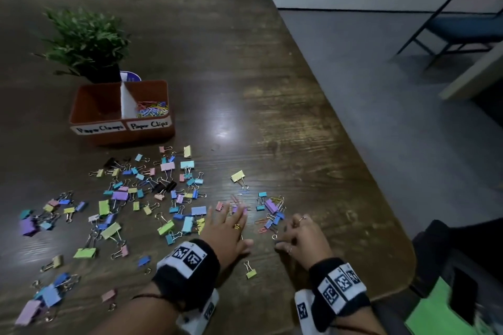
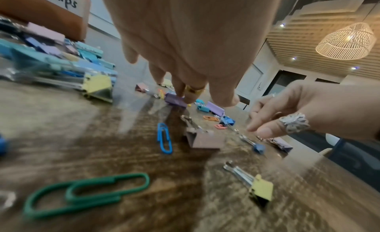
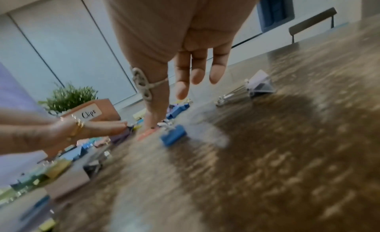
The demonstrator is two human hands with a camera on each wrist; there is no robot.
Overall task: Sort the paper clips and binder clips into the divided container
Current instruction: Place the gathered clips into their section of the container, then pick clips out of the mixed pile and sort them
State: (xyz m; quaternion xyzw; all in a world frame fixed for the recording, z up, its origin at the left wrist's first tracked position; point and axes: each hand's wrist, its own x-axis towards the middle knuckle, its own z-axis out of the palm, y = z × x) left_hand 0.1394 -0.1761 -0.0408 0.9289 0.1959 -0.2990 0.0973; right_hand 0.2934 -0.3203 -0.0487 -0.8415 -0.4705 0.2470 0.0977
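Left hand [image 1: 227, 228] flat, fingers straight on a purple binder clip [image 2: 175, 100]; right hand [image 1: 300, 236] loosely curled, grip unclear

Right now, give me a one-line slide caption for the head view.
Both hands pick through binder clips on the table; paper clips fill the container's right compartment.

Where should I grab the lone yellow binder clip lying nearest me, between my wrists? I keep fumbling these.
Judging by its pose, take the yellow binder clip by its wire handles. It lies flat on the table with the handles folded together, pointing away from you. Come straight down from above and pinch the two wires near the body; nothing crowds it.
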